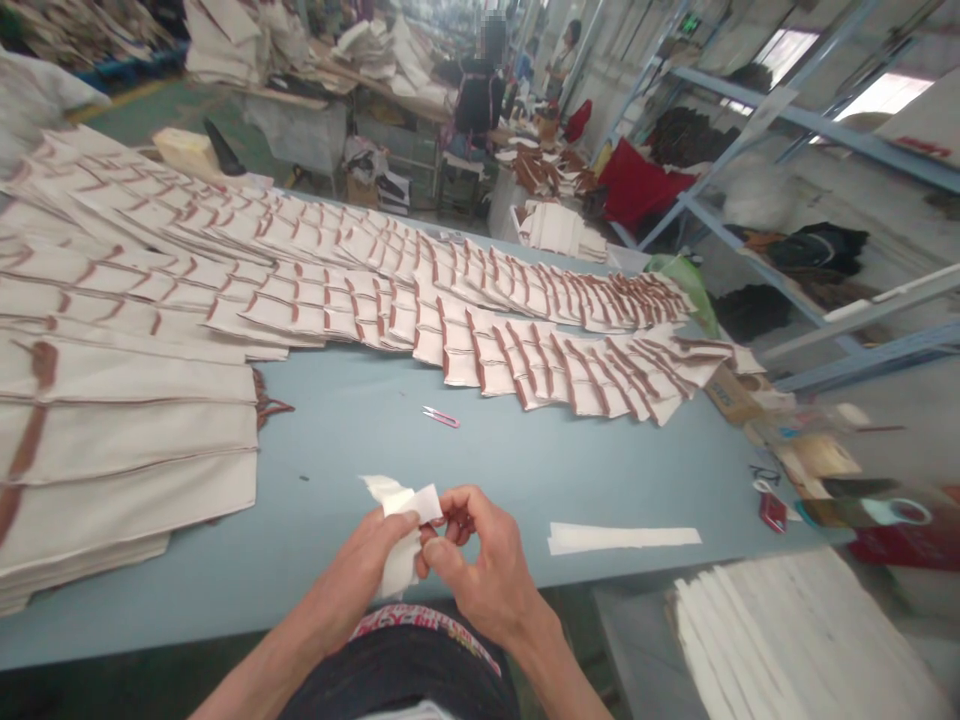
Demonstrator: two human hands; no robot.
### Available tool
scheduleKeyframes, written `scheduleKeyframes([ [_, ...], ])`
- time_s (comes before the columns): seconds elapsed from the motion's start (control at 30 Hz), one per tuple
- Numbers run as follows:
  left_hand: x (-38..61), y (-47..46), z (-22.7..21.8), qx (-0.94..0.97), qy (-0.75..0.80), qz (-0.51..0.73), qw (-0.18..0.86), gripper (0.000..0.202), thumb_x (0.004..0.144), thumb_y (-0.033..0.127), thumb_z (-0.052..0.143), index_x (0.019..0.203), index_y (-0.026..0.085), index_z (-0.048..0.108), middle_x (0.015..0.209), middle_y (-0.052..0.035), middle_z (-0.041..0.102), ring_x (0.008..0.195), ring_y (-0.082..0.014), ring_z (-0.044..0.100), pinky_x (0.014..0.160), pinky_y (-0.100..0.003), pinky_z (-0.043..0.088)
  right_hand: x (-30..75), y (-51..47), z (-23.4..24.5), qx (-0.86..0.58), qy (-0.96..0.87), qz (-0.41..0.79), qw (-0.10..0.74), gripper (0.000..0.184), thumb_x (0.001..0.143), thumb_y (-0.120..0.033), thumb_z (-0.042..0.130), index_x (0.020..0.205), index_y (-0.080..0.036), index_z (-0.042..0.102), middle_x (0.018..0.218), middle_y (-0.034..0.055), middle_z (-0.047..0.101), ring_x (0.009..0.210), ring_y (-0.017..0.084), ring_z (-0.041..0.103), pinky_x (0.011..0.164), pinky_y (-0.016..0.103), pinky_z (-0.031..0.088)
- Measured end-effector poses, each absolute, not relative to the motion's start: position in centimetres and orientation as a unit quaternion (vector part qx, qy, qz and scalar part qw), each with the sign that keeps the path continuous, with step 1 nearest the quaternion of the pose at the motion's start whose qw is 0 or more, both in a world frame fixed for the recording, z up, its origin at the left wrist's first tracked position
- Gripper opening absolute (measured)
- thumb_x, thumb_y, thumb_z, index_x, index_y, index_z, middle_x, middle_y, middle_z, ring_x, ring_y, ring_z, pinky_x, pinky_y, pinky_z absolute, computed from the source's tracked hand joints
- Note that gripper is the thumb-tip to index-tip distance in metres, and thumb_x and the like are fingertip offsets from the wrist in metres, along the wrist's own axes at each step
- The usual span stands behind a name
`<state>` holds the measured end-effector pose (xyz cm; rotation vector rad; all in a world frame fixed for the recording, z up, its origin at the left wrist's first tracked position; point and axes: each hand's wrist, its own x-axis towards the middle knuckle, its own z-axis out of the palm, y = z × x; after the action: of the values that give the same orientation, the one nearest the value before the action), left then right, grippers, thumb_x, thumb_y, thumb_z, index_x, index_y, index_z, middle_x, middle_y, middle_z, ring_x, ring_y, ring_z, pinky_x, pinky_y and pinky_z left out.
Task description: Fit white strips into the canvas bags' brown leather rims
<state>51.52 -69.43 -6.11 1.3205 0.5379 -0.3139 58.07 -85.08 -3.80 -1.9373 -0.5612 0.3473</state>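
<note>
Both my hands meet over the near edge of a light blue table (480, 470). My left hand (367, 565) pinches a small folded white paper strip (405, 520). My right hand (480, 560) is closed too, its fingertips gripping the same strip from the right. A longer white strip (622, 538) lies flat on the table to the right of my hands. Small pink thread snips (441, 417) lie further out on the table, beyond my hands.
Long overlapping rows of cream fabric pieces with brown trim (450, 310) cover the far and left part of the table. A stack of white sheets (795, 630) sits lower right. Tape and small tools (862, 505) lie at the right edge. Blue shelving (810, 130) stands right; people work in the background.
</note>
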Motion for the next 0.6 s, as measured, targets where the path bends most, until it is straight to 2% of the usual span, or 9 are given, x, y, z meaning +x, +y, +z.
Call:
scheduleKeyframes([
  [0.1, 51.8, -69.6, -5.8, 0.616, 0.248, -0.148, 0.733, 0.038, 0.092, 0.056, 0.059, 0.078, 0.021, 0.066, 0.078, -0.0021, 0.066, 0.077, -0.0253, 0.056, 0.072, -0.034, 0.043, 58.2, -84.7, -4.1, -0.843, -0.187, 0.140, 0.484, 0.016, 0.080, -0.032, 0.076, 0.088, -0.022, 0.067, 0.071, -0.0030, 0.069, 0.063, 0.015, 0.057, 0.063, 0.026, 0.048],
  [0.23, 52.3, -69.8, -5.1, 0.625, 0.217, -0.164, 0.731, 0.037, 0.092, 0.052, 0.057, 0.069, 0.023, 0.061, 0.073, -0.0007, 0.063, 0.075, -0.0242, 0.054, 0.072, -0.033, 0.042, 58.4, -84.4, -4.8, -0.799, -0.150, 0.205, 0.545, 0.017, 0.097, -0.035, 0.063, 0.084, -0.023, 0.063, 0.057, -0.0047, 0.066, 0.054, 0.015, 0.061, 0.062, 0.025, 0.051],
  [0.3, 52.6, -69.8, -5.1, 0.630, 0.199, -0.175, 0.730, 0.035, 0.089, 0.051, 0.059, 0.066, 0.024, 0.060, 0.072, -0.0002, 0.061, 0.074, -0.0239, 0.053, 0.072, -0.033, 0.041, 58.6, -84.5, -5.0, -0.796, -0.153, 0.188, 0.555, 0.023, 0.101, -0.035, 0.057, 0.083, -0.023, 0.062, 0.056, -0.0047, 0.065, 0.054, 0.015, 0.062, 0.060, 0.025, 0.050],
  [0.43, 52.8, -69.7, -6.1, 0.640, 0.175, -0.191, 0.724, 0.033, 0.084, 0.048, 0.059, 0.062, 0.024, 0.059, 0.068, -0.0001, 0.058, 0.070, -0.0230, 0.051, 0.068, -0.033, 0.038, 60.4, -85.1, -4.9, -0.843, -0.203, 0.106, 0.486, 0.028, 0.102, -0.038, 0.055, 0.081, -0.022, 0.065, 0.066, -0.0023, 0.067, 0.058, 0.014, 0.060, 0.058, 0.024, 0.045],
  [0.53, 52.5, -70.1, -6.9, 0.606, 0.183, -0.247, 0.734, 0.029, 0.087, 0.047, 0.057, 0.085, 0.022, 0.071, 0.062, 0.0016, 0.061, 0.061, -0.0214, 0.048, 0.063, -0.032, 0.035, 63.8, -85.9, -4.3, -0.868, -0.215, 0.079, 0.441, 0.031, 0.103, -0.040, 0.051, 0.083, -0.023, 0.066, 0.066, -0.0031, 0.065, 0.060, 0.014, 0.058, 0.061, 0.024, 0.044],
  [0.6, 52.0, -70.4, -7.3, 0.570, 0.187, -0.293, 0.744, 0.034, 0.087, 0.046, 0.059, 0.103, 0.020, 0.074, 0.061, 0.0024, 0.063, 0.060, -0.0208, 0.049, 0.062, -0.031, 0.035, 66.9, -86.4, -4.0, -0.881, -0.206, 0.063, 0.421, 0.029, 0.103, -0.040, 0.052, 0.082, -0.023, 0.065, 0.067, -0.0035, 0.063, 0.062, 0.015, 0.058, 0.062, 0.025, 0.042],
])
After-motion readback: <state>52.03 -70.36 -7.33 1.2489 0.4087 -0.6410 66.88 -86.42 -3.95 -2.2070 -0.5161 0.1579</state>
